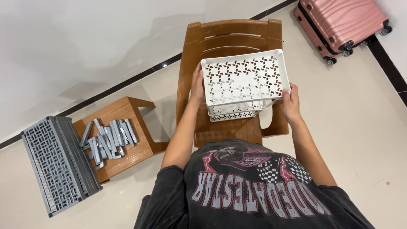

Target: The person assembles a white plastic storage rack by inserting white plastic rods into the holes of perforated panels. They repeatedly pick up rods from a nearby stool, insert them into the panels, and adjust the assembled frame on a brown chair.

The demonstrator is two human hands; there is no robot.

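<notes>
The left hand (pixel 197 85) grips the left edge of a white perforated plastic tray (pixel 243 78) and the right hand (pixel 290 101) grips its right edge, fingers curled round the rim, so both hands are closed on it. The tray sits level over the seat of a brown plastic chair (pixel 229 38), on top of at least 2 more white trays (pixel 233 113) of the same pinwheel pattern.

The step in hand looks like seating the top tray on the stack. A next move would call for keeping both sides level and the corners lined up with the tray below, since a skewed tray would likely rock or catch.

Well apart on the left, a stack of grey lattice panels (pixel 57 163) rests on the floor (pixel 364 127) against a small wooden stool (pixel 127 146). A loose heap of grey plastic bars (pixel 106 140) lies on the stool. A pink suitcase (pixel 341 21) stands on its wheels by the wall at the upper right.
</notes>
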